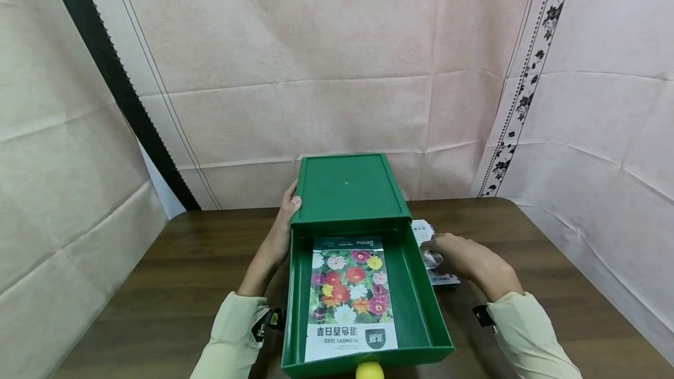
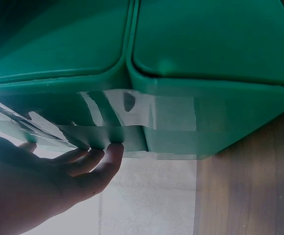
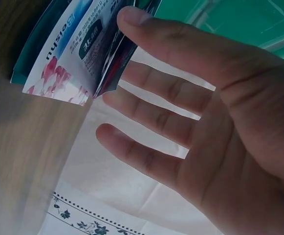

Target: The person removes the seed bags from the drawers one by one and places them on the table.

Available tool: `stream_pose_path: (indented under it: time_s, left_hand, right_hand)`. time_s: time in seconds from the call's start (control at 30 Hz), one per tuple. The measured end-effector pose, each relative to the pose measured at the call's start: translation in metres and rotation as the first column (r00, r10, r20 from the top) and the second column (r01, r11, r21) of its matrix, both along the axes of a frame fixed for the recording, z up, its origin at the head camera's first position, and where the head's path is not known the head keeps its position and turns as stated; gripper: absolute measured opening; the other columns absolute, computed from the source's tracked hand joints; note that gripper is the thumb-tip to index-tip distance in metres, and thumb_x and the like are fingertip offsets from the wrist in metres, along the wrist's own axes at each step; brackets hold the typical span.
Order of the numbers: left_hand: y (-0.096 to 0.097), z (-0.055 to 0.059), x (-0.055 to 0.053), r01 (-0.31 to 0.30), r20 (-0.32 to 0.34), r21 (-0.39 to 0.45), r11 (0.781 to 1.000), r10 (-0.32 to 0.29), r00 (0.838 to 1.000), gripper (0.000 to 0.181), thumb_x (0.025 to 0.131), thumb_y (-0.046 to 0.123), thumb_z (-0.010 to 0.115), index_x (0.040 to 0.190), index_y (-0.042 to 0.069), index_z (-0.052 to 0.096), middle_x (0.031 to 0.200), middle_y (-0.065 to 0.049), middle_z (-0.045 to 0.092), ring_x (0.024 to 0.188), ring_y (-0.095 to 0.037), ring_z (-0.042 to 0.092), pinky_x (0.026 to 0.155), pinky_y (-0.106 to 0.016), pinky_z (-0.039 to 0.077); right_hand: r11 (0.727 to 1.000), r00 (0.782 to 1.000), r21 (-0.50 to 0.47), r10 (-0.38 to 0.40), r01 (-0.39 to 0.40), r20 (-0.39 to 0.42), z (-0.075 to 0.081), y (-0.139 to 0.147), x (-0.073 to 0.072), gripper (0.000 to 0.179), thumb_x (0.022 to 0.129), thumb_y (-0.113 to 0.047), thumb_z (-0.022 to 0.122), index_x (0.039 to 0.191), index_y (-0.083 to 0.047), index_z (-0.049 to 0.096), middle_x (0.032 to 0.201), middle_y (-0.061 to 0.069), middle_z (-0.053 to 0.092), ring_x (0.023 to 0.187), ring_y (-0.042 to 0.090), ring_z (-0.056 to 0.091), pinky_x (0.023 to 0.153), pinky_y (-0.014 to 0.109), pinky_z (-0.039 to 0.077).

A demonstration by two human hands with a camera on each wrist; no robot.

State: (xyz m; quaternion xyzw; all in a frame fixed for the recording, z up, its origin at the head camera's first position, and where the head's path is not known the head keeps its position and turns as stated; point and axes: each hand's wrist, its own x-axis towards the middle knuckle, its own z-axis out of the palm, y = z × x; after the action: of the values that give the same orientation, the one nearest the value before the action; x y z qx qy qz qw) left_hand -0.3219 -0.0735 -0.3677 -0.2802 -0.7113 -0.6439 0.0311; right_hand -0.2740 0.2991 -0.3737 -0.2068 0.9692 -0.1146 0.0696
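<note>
A green drawer with a yellow round knob stands pulled out toward me from its green case. Inside the drawer lies a flower seed packet with colourful blooms, upside down to me. My left hand rests against the case's left side, thumb near the top edge; in the left wrist view its fingertips touch the taped side. Right of the drawer, my right hand pinches a seed packet between thumb and fingers, at a small stack of packets. The index fingertip is hidden behind the packet.
Brown wooden table extends on both sides of the case. Pale cloth hangs behind the table and along both sides. Clear tape spans the seam between two green sections.
</note>
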Motion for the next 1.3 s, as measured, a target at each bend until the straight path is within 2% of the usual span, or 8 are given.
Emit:
stream_pose_path:
  time_s: [0.17, 0.33, 0.57, 0.67, 0.87, 1.1, 1.3]
  left_hand:
    - [0.0, 0.0, 0.0, -0.005, 0.007, 0.002, 1.0, 0.005, 1.0, 0.074, 0.106, 0.043, 0.026, 0.17, 0.016, 0.002, 0.172, -0.019, 0.007, 0.151, -0.043, 0.019, 0.117, -0.073, 0.023]
    - [0.0, 0.001, 0.0, -0.005, 0.012, 0.009, 1.0, 0.005, 1.0, 0.075, 0.105, 0.043, 0.026, 0.17, 0.015, 0.002, 0.172, -0.02, 0.007, 0.15, -0.042, 0.019, 0.117, -0.071, 0.023]
    - [0.0, 0.001, -0.001, -0.004, 0.009, 0.021, 1.0, 0.004, 1.0, 0.074, 0.105, 0.043, 0.026, 0.17, 0.015, 0.003, 0.171, -0.02, 0.008, 0.15, -0.042, 0.019, 0.117, -0.071, 0.024]
    - [0.0, 0.001, -0.001, -0.003, 0.007, 0.018, 1.0, 0.003, 1.0, 0.075, 0.105, 0.043, 0.026, 0.17, 0.015, 0.002, 0.171, -0.02, 0.007, 0.15, -0.043, 0.02, 0.116, -0.071, 0.024]
    - [0.001, 0.002, 0.0, -0.001, 0.01, 0.006, 1.0, 0.001, 1.0, 0.076, 0.104, 0.043, 0.027, 0.17, 0.015, 0.0, 0.171, -0.021, 0.007, 0.149, -0.044, 0.022, 0.115, -0.071, 0.027]
    - [0.001, 0.002, 0.0, -0.01, 0.005, 0.005, 1.0, 0.01, 1.0, 0.075, 0.104, 0.043, 0.027, 0.17, 0.016, 0.002, 0.171, -0.02, 0.009, 0.147, -0.043, 0.024, 0.115, -0.07, 0.029]
    - [0.001, 0.001, 0.0, -0.008, 0.013, 0.0, 1.0, 0.008, 1.0, 0.075, 0.105, 0.045, 0.026, 0.17, 0.016, 0.001, 0.171, -0.02, 0.008, 0.147, -0.044, 0.024, 0.116, -0.07, 0.028]
  right_hand:
    - [1.0, 1.0, 0.025, 0.015, -0.015, -0.002, -0.003, -0.002, -0.002, 0.039, 0.083, -0.003, 0.087, 0.119, -0.018, 0.078, 0.103, 0.003, 0.07, 0.086, 0.017, 0.066, 0.075, 0.041, 0.06]
    - [0.999, 0.999, 0.036, -0.017, 0.015, 0.031, -0.007, -0.003, -0.004, 0.041, 0.084, -0.004, 0.087, 0.122, -0.013, 0.077, 0.107, 0.008, 0.07, 0.09, 0.021, 0.066, 0.08, 0.046, 0.06]
    - [0.998, 0.997, 0.032, -0.055, 0.054, 0.061, -0.006, -0.002, -0.004, 0.043, 0.086, -0.001, 0.083, 0.127, -0.012, 0.075, 0.111, 0.01, 0.07, 0.091, 0.022, 0.066, 0.081, 0.049, 0.061]
    - [0.997, 0.995, 0.028, -0.08, 0.078, 0.063, -0.004, -0.002, -0.002, 0.044, 0.088, 0.0, 0.082, 0.129, -0.012, 0.073, 0.119, 0.013, 0.07, 0.099, 0.026, 0.068, 0.084, 0.051, 0.06]
    - [0.996, 0.998, 0.052, -0.069, 0.069, 0.002, 0.009, -0.003, 0.006, 0.045, 0.089, -0.007, 0.083, 0.132, -0.008, 0.071, 0.129, 0.019, 0.067, 0.112, 0.036, 0.068, 0.09, 0.055, 0.058]
    - [0.997, 0.997, 0.065, -0.045, 0.049, -0.06, 0.024, -0.004, 0.013, 0.046, 0.09, -0.011, 0.083, 0.134, -0.005, 0.069, 0.128, 0.021, 0.068, 0.112, 0.038, 0.069, 0.089, 0.055, 0.058]
    - [0.996, 0.992, 0.079, -0.026, 0.036, -0.125, 0.035, -0.006, 0.021, 0.043, 0.093, -0.019, 0.08, 0.131, -0.002, 0.068, 0.12, 0.018, 0.07, 0.103, 0.034, 0.07, 0.082, 0.051, 0.058]
